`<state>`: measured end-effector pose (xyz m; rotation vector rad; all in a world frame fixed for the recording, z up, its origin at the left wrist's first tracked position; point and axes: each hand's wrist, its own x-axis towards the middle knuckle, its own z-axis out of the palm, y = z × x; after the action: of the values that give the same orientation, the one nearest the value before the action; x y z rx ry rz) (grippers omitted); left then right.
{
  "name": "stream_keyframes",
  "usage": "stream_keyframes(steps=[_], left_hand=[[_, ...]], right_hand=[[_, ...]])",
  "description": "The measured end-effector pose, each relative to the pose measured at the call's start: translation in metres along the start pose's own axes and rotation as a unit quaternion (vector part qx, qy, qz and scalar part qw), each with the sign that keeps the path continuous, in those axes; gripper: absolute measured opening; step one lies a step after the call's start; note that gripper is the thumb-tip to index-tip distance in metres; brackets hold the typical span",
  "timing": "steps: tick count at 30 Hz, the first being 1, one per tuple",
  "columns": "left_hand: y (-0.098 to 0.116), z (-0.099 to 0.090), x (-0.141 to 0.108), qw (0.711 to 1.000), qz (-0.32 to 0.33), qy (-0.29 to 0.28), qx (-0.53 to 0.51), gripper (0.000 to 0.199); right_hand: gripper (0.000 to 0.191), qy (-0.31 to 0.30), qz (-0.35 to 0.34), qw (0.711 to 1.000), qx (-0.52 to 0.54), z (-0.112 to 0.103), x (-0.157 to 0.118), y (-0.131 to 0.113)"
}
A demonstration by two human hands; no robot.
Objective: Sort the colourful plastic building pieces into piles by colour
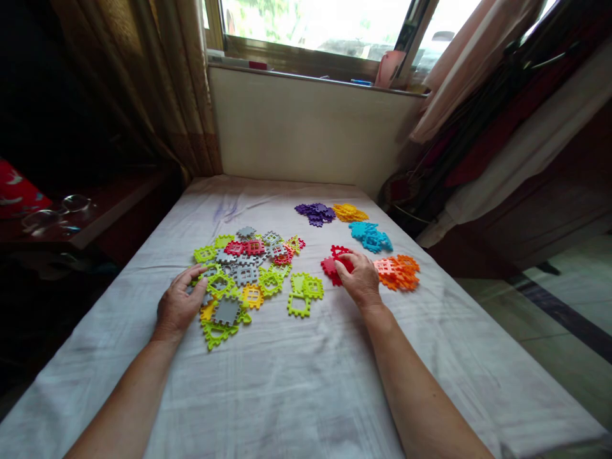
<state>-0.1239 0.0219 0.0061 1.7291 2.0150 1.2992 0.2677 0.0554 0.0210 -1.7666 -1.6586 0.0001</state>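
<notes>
My left hand [179,303] rests at the left edge of a mixed heap of toothed plastic building tiles, thumb and fingers apart, fingertips touching the heap. Lime tiles [271,282], grey tiles [227,312], and a few red and yellow ones lie jumbled there. My right hand [359,278] is closed, with thumb and fingertips on a red building tile [329,268] in a small red group; its fingers partly hide that group. Just right of this hand lies a pile of orange tiles [404,273]. Several lime tiles [299,305] sit between the two hands.
Purple tiles [315,213], yellow tiles [350,212] and blue tiles [370,236] form separate piles farther back. A pale sheet [277,395] covers the table. Beyond are a wall and window; a curtain [191,95] and glasses [75,203] are left, hanging clothes [478,185] right.
</notes>
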Motion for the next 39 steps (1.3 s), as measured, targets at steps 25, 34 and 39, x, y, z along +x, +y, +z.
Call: stream_keyframes(steps=[25, 34, 39], left_hand=[[0.001, 0.000, -0.001, 1.000, 0.005, -0.007, -0.001, 0.034], [-0.003, 0.002, -0.001, 1.000, 0.005, -0.004, 0.001, 0.034], [-0.002, 0.002, -0.002, 1.000, 0.005, -0.007, 0.009, 0.036]], right_hand=[[0.043, -0.083, -0.135, 0.984, -0.079, 0.050, 0.022, -0.066], [0.020, -0.223, -0.275, 0.932, 0.078, 0.058, -0.004, -0.114], [0.022, -0.170, -0.193, 0.964, 0.062, 0.052, 0.005, -0.094]])
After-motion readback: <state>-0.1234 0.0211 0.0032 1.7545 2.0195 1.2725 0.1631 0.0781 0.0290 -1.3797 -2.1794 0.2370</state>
